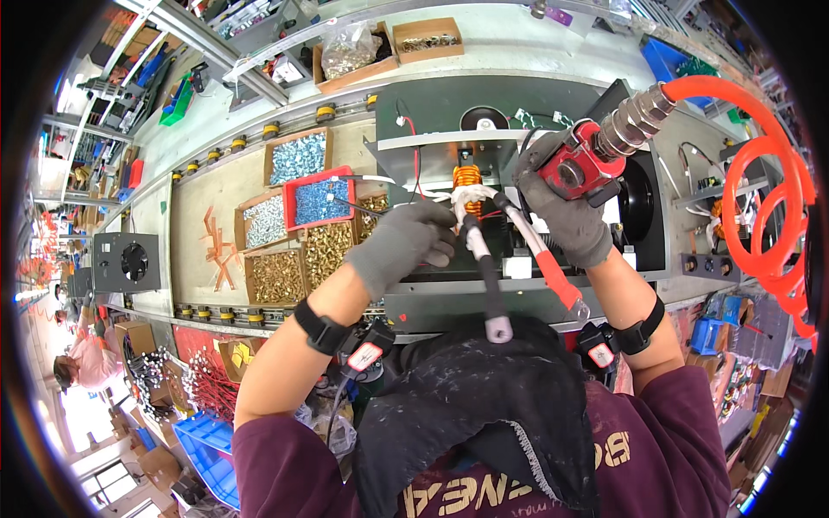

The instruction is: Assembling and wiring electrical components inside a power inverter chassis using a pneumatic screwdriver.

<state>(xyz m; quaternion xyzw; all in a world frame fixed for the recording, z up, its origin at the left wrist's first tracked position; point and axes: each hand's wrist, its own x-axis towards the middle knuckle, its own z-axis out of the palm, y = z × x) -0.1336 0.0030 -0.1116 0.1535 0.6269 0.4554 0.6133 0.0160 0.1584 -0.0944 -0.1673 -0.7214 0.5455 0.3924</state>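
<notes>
My right hand (566, 220), in a grey glove, grips a red air-powered driver (596, 155) over the right part of an open dark metal housing (423, 104). A silver coupling (635, 121) joins the driver to a coiled orange air hose (734, 86). My left hand (401, 246), also gloved, is at the housing's left side with its fingers curled toward an orange coil (467, 188) wrapped with white material. What those fingers hold, if anything, is hidden. Two thick cables hang toward me, a black-and-white one (489, 281) and a red-sleeved one (553, 272), both with metal lugs.
Left of the housing stand a red tray of blue fasteners (321, 200) and several cardboard trays, including one of brass-coloured fasteners (276, 276). Orange strips (220, 250) lie farther left, near a black fan box (127, 262). Roller rails (250, 315) edge the bench. Another person (86, 354) is far left.
</notes>
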